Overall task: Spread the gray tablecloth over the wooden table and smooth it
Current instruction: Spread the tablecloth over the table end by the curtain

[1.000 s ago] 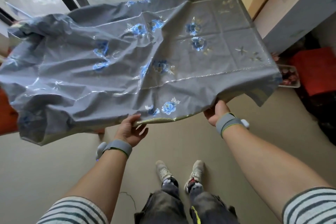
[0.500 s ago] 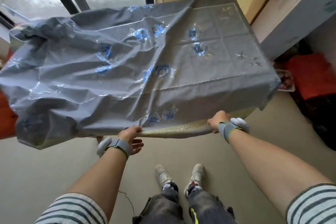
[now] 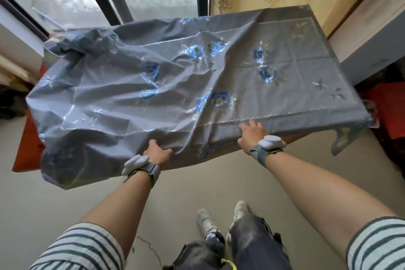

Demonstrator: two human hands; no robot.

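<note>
1. Head view: the gray tablecloth (image 3: 197, 85), embroidered with blue flowers, is draped over the wooden table, which it hides almost wholly; only a thin strip of tabletop edge (image 3: 291, 137) shows under the near hem on the right.
2. The left hand (image 3: 156, 153) is closed around a gathered bunch of the near hem.
3. The right hand (image 3: 252, 135) lies at the near edge with its fingers (image 3: 252, 125) spread flat on top of the cloth; whether the thumb pinches the hem underneath I cannot tell.
4. The right half lies fairly flat; the left half is billowed and deeply creased, its corner hanging past the table end.
5. Handling, as I judge it: light, thin, limp fabric with a slight sheen, so likely slippery on wood and apt to catch air.
6. Best taken at hem and corners, pulled taut, then stroked outward with flat palms.
</note>
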